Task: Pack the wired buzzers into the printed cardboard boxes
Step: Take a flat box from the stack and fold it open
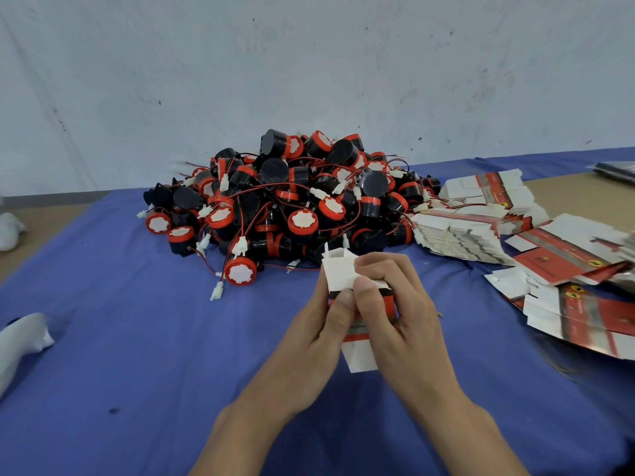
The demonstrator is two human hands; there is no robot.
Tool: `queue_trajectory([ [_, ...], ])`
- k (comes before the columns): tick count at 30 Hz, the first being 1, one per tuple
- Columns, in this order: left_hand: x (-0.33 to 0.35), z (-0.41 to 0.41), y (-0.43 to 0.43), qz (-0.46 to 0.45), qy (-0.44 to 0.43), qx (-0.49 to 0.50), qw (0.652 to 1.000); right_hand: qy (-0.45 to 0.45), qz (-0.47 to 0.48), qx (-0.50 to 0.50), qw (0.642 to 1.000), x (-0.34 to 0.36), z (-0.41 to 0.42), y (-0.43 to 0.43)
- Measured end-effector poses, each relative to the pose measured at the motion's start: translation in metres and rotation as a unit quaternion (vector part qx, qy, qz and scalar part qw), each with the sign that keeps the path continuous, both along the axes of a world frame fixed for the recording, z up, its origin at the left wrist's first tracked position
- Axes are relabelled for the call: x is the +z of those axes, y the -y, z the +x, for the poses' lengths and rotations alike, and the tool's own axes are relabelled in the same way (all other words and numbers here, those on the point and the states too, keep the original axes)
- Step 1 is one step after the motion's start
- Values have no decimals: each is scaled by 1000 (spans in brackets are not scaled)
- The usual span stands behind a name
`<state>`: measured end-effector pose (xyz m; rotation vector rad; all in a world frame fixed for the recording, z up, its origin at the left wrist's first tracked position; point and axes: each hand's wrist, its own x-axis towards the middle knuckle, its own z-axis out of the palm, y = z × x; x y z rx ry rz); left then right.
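Gripping printed box (338, 273) in both hands above blue cloth (137, 338), just in front of buzzer pile (292, 197). Curling left hand (319, 328) round box side; pinching white top flaps with right hand (405, 310). Cannot tell whether buzzer already inside. Likely best: squaring walls first, keeping flaps spread, pressing lightly to avoid crushing corners. Flat boxes (460, 231) near, at right.

No text or number is legible. The flat boxes (567, 255) carry red panels with small yellow round marks (593, 263) and fine print, too blurred to read. The folded box (338, 273) shows nothing readable.
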<state>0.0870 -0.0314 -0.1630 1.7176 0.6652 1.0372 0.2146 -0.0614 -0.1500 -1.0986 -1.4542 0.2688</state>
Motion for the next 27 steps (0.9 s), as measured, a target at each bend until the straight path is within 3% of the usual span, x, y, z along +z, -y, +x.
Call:
queue_trajectory([
  [7,8,2,2,8,41,28,999,-5,9,-7,1000,-1,-1,-1],
  [13,12,-7,0,67,49,65,994,23,-12,-7,1000,-3,4,-3],
  [18,14,-14,-4,71,67,124,988,104,-17,-19,994,-7,10,-1],
  [27,13,-32,-18,45,-10,195,980,219,20,-14,975,-10,3,1],
])
